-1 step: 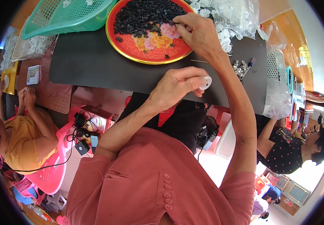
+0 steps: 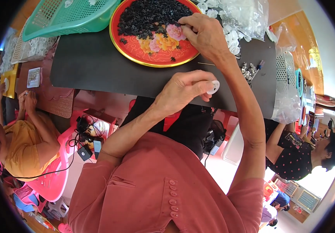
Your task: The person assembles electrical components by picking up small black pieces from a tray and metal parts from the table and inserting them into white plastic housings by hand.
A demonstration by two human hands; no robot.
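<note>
My left hand is closed round a small white round piece with a dark spot on its face, pinched between thumb and fingers above the table's near edge. My right hand reaches over the right side of a red round tray with a gold rim and printed flowers. Its thumb and forefinger are bent together by the heap of small black pieces; whatever lies between the fingertips is too small to make out. A few black pieces lie loose on the tray's bare part.
A green basket stands at the far left of the dark table. White pieces, a plastic bag, shiny metal parts and a thin gold stick lie right of the tray. Co-workers sit at both sides.
My left hand has shifted very slightly with the white piece. My right hand stays at the black pieces.
</note>
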